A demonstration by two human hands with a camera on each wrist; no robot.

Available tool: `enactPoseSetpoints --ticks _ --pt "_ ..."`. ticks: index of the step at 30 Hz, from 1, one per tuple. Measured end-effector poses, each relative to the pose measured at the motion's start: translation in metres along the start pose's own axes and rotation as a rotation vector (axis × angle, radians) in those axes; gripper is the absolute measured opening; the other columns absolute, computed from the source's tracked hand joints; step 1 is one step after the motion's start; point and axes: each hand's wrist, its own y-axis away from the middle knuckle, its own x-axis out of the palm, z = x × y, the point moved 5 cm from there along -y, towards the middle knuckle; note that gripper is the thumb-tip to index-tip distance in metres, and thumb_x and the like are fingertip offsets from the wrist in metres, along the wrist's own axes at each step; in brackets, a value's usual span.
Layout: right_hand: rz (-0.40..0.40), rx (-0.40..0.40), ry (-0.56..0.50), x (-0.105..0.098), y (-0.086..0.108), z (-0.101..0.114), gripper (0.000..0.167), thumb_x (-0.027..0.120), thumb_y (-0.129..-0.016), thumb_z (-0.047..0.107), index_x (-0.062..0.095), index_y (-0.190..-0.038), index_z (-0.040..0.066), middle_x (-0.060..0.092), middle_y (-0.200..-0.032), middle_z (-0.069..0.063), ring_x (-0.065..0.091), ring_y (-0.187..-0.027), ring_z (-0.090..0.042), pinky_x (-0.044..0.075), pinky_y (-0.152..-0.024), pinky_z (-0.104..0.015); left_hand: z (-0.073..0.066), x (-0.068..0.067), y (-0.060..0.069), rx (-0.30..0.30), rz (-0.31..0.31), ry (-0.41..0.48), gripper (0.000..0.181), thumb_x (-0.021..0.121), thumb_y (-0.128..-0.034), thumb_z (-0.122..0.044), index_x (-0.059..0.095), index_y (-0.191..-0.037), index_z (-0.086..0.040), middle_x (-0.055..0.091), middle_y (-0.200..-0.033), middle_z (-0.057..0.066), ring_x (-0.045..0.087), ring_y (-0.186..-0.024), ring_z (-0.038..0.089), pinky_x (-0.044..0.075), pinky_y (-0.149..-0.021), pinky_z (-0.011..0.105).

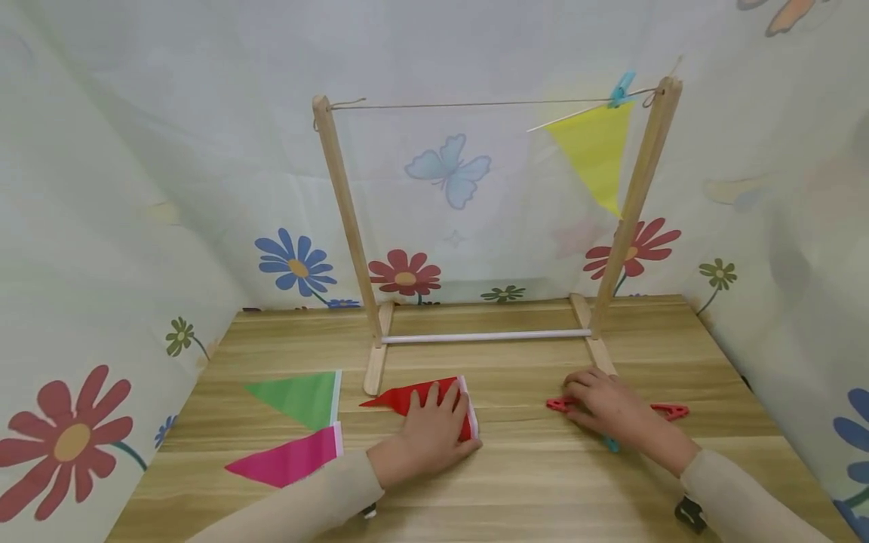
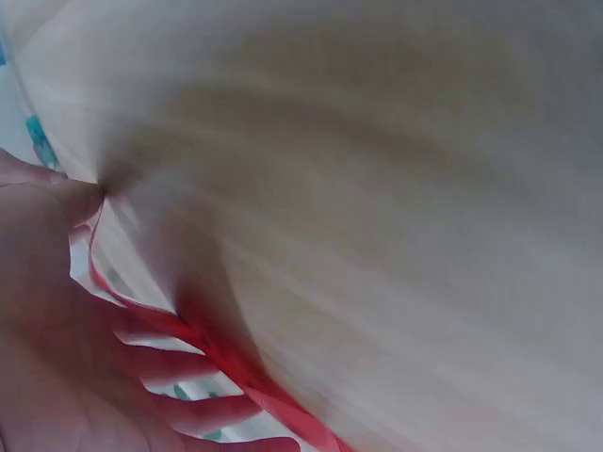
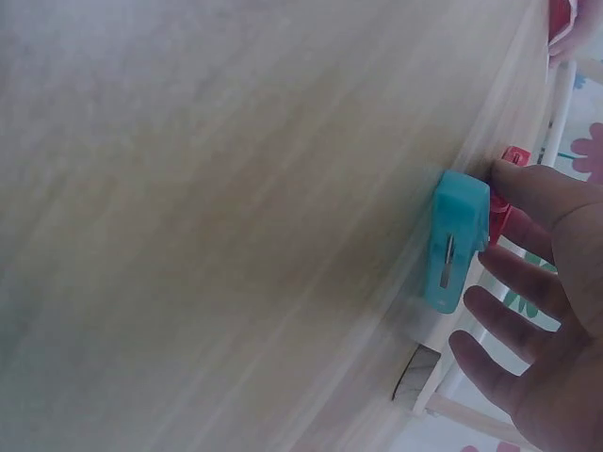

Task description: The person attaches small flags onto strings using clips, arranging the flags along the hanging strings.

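Note:
My left hand [image 1: 434, 430] is laid over a red pennant flag [image 1: 400, 395], thumb at its lower corner and fingers across its upper part. The flag bows up between thumb and fingers in the left wrist view. On the right, my right hand [image 1: 607, 407] pinches a red clothespin [image 1: 559, 405] near the rack's foot. A teal clothespin [image 3: 459, 240] lies beside the fingers, partly under the hand in the head view. Another red clothespin [image 1: 670, 411] shows past the wrist.
Green [image 1: 299, 396] and pink [image 1: 292, 458] pennants lie at the left. Behind stands a wooden rack [image 1: 348, 219] with a string [image 1: 462, 104] across its top. A teal clothespin [image 1: 620, 90] holds a tilted yellow pennant [image 1: 597, 147] there. A white rod [image 1: 485, 335] joins the posts below.

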Motion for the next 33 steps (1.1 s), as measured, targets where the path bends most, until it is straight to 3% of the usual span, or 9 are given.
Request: enactPoseSetpoints --ticks 5,9,13,18,21,26,30,33 --pt "0.012 0.001 -0.017 0.001 -0.001 -0.002 0.024 0.085 -0.084 0.023 0.073 -0.101 0.012 0.068 -0.110 -0.004 0.063 -0.107 -0.028 0.057 -0.085 -0.047 0.009 -0.002 -0.004 0.030 -0.110 -0.031 0.056 0.055 -0.0997 -0.053 0.058 -0.141 -0.016 0.054 -0.149 0.009 0.055 -0.127 0.040 0.044 -0.099 0.065" --pt "0.024 0.002 -0.021 0.000 -0.002 -0.003 0.023 0.084 -0.085 0.023 0.073 -0.101 0.011 0.068 -0.110 -0.005 0.064 -0.107 -0.028 0.056 -0.086 -0.047 0.015 -0.007 -0.007 0.032 -0.127 0.002 0.039 0.060 -0.1006 -0.042 0.064 -0.132 -0.020 0.060 -0.143 0.006 0.059 -0.122 0.038 0.048 -0.095 0.062" --pt "0.042 0.010 -0.027 -0.001 -0.002 -0.002 0.022 0.084 -0.086 0.022 0.073 -0.101 0.011 0.068 -0.110 -0.005 0.063 -0.107 -0.028 0.056 -0.086 -0.047 0.018 -0.013 -0.009 0.029 -0.137 0.066 0.029 0.056 -0.1033 -0.039 0.069 -0.124 -0.022 0.065 -0.135 0.003 0.063 -0.119 0.035 0.050 -0.089 0.060" --pt "0.049 0.019 -0.042 0.000 -0.002 -0.002 0.021 0.083 -0.086 0.020 0.072 -0.102 0.010 0.067 -0.111 -0.005 0.063 -0.107 -0.028 0.056 -0.087 -0.046 0.020 -0.018 -0.010 0.045 -0.215 0.098 0.022 0.055 -0.1039 -0.038 0.071 -0.107 -0.024 0.073 -0.119 0.001 0.070 -0.099 0.029 0.052 -0.071 0.051" --pt "0.042 0.017 -0.046 0.001 -0.001 -0.002 0.022 0.083 -0.086 0.020 0.072 -0.102 0.011 0.067 -0.111 -0.004 0.063 -0.105 -0.026 0.057 -0.085 -0.044 0.021 -0.020 -0.010 0.061 -0.283 0.099 0.018 0.058 -0.1016 -0.035 0.072 -0.098 -0.024 0.075 -0.111 -0.001 0.070 -0.085 0.026 0.048 -0.058 0.043" --pt "0.036 0.010 -0.050 0.002 -0.001 -0.002 0.022 0.084 -0.086 0.020 0.072 -0.102 0.011 0.068 -0.111 -0.004 0.064 -0.102 -0.025 0.057 -0.082 -0.042 0.023 -0.022 -0.007 0.081 -0.344 0.086 0.013 0.064 -0.0987 -0.031 0.073 -0.093 -0.023 0.076 -0.111 -0.004 0.070 -0.078 0.026 0.042 -0.049 0.038" --pt "0.033 0.010 -0.057 0.002 -0.002 -0.002 0.022 0.084 -0.086 0.020 0.071 -0.102 0.011 0.067 -0.110 -0.004 0.064 -0.102 -0.025 0.057 -0.083 -0.043 0.026 -0.021 -0.007 0.092 -0.350 0.101 0.010 0.068 -0.0968 -0.031 0.074 -0.093 -0.023 0.076 -0.093 -0.006 0.065 -0.067 0.020 0.039 -0.046 0.034" --pt "0.028 0.009 -0.068 0.002 -0.002 -0.002 0.022 0.084 -0.085 0.019 0.071 -0.101 0.011 0.067 -0.109 -0.004 0.063 -0.102 -0.025 0.057 -0.083 -0.043 0.029 -0.020 -0.008 0.092 -0.330 0.147 0.012 0.067 -0.0966 -0.030 0.076 -0.092 -0.024 0.068 -0.073 -0.009 0.055 -0.059 0.014 0.037 -0.046 0.030"
